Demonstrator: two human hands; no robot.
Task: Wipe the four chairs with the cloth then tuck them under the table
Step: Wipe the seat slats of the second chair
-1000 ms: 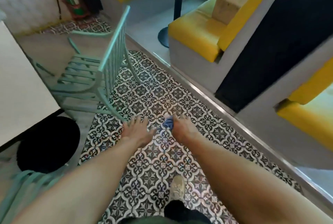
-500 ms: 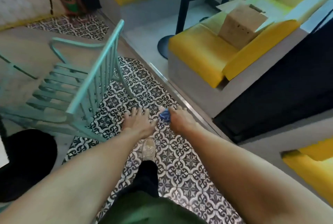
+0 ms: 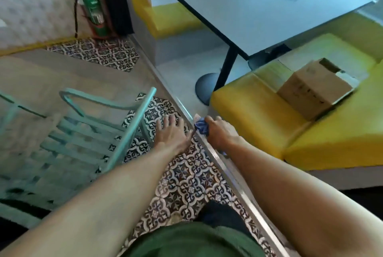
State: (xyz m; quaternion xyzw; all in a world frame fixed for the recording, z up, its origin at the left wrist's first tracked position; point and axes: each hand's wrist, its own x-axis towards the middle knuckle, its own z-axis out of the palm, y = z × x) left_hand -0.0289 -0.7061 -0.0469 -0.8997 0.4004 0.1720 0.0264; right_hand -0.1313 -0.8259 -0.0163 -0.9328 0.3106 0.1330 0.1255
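A mint-green slatted chair [image 3: 87,138] stands at the left, its backrest rail running up to the middle of the view. My left hand [image 3: 171,133] hovers open just right of that backrest, fingers spread, touching nothing I can make out. My right hand [image 3: 220,132] is closed around a crumpled blue cloth [image 3: 201,127], held out in front of me beside the left hand. The table that belongs to the chair is out of view.
A grey table [image 3: 269,8] on a black pedestal stands ahead between yellow benches [image 3: 259,116]; a cardboard box [image 3: 315,89] sits on the near bench. A metal floor strip [image 3: 219,159] edges the patterned tiles. A green fire extinguisher [image 3: 93,12] hangs by the far wall.
The view has tilted up and turned right as I step forward. Both hands have moved closer to the chair's backrest, the cloth still bunched in my right hand.
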